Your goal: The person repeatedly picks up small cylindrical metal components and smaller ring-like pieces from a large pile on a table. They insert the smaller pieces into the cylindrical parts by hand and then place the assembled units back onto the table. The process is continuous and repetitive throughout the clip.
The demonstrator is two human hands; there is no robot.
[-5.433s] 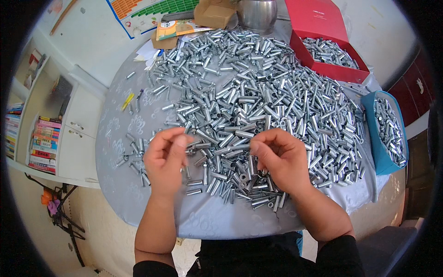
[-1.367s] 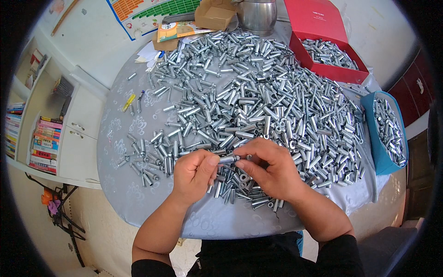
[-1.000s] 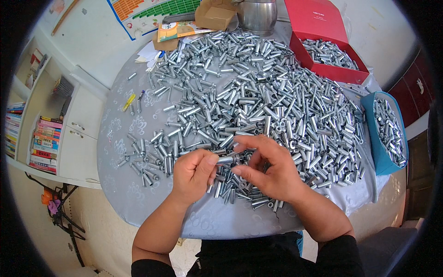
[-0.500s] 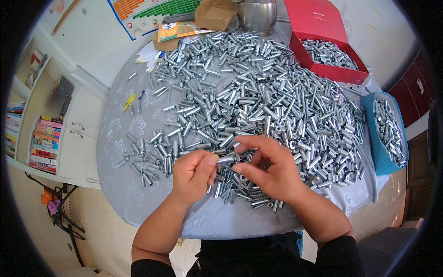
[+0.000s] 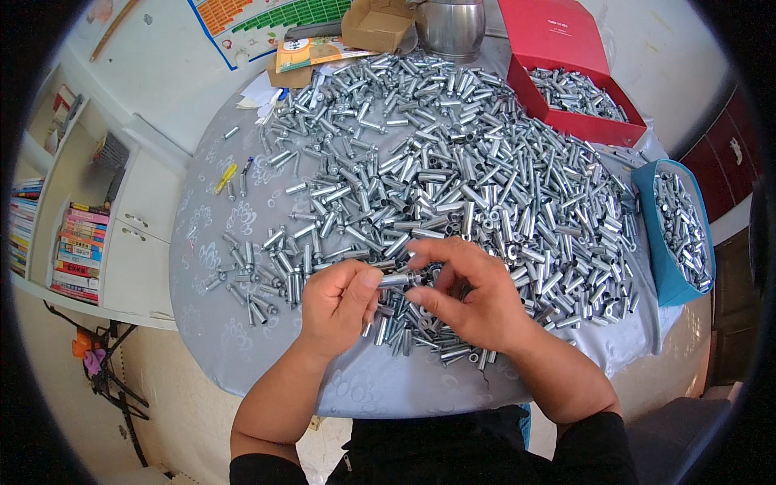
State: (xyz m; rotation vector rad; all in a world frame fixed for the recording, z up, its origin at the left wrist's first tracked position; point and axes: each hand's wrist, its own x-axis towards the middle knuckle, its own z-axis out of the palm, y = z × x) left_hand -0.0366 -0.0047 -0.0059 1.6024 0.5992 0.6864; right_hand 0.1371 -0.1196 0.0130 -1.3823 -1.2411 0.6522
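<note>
My left hand (image 5: 335, 305) is closed on a shiny metal sleeve anchor bolt (image 5: 394, 280), pinching it between thumb and bent forefinger. The bolt lies nearly level and points right, with a nut or washer at its right end. My right hand (image 5: 473, 295) curves around that end, thumb below and forefinger above, with small gaps between the fingertips and the metal. Light contact by a finger behind cannot be ruled out. Both hands hover over the near edge of a large heap of similar metal sleeves and bolts (image 5: 453, 178) on the table.
The round table wears a grey patterned cloth (image 5: 218, 323). A red box (image 5: 582, 121) of metal parts stands at the back right, a blue bin (image 5: 659, 259) at the right edge. A yellow-handled tool (image 5: 225, 179) lies left. A metal pot (image 5: 450, 31) and cardboard box (image 5: 376, 28) stand behind.
My right fingers have shifted slightly around the bolt's end, where the nut or washer shows more plainly. My left hand keeps its hold almost unmoved.
</note>
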